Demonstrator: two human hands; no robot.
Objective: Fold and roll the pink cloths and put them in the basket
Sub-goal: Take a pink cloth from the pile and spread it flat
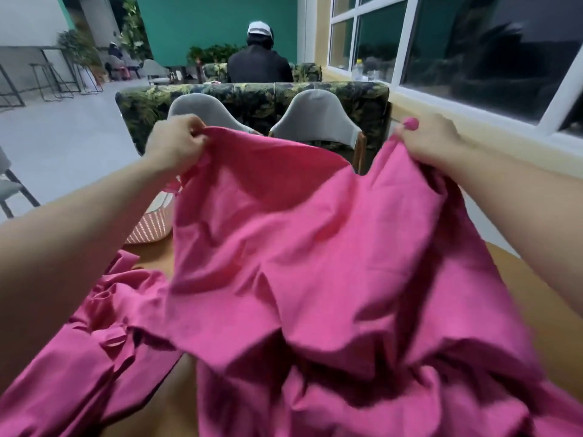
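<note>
A large pink cloth point(303, 247) hangs spread between both my raised hands over the wooden table point(542, 298). My left hand point(176, 143) pinches its upper left corner. My right hand point(432, 140) grips the upper right corner, a bit of cloth poking out above the fingers. More crumpled pink cloths point(104, 329) lie on the table at the lower left, under my left forearm. The basket point(151, 223), pinkish with a pale dotted pattern, stands at the table's left side, mostly hidden behind the held cloth.
Two grey chairs point(315, 115) face the table's far edge, with a leaf-patterned sofa back point(252, 99) behind them. A person in dark clothes and a white cap point(257, 58) sits further back. Windows point(473, 52) run along the right wall.
</note>
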